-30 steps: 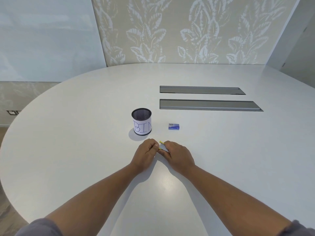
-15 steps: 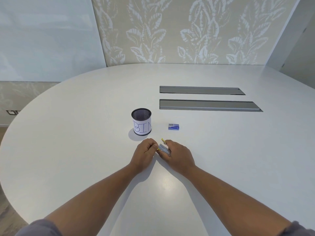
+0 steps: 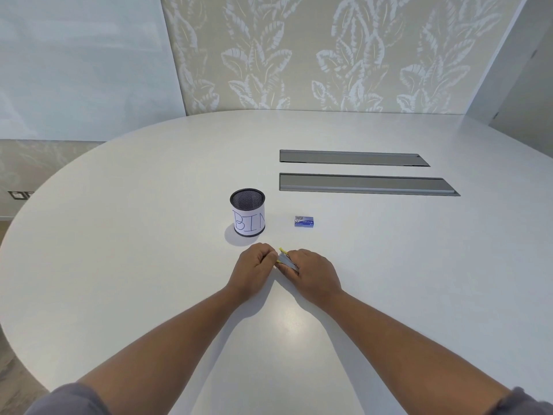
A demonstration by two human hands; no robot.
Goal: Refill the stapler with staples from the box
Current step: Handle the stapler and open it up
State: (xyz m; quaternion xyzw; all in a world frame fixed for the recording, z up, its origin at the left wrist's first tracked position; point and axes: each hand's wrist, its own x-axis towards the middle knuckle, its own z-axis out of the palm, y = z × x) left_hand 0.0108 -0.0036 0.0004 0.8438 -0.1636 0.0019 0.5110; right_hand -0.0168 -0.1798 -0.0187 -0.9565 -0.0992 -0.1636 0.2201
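Near the middle of the white surface (image 3: 389, 265), both hands meeting knuckle to knuckle, forearms stretched forward and converging; left hand (image 3: 254, 269) curled into a loose fist, its fingers pinched together at the near end of the stapler (image 3: 287, 260); right hand (image 3: 314, 272) palm-down, fingers wrapped and clamped over the stapler's far side, hiding most of it. Just beyond the left hand, apart from it, a black mesh cup (image 3: 247, 212) standing upright, wrapped in white paper lettered "BIN". To its right, well clear of both hands, a small blue staple box (image 3: 304, 221) lying flat, seemingly closed. Farther back, two long grey recessed panels (image 3: 359, 184) set into the surface. Between the hands, only a grey metal strip and a yellow tip of the stapler showing, slanted; open or closed, cannot tell
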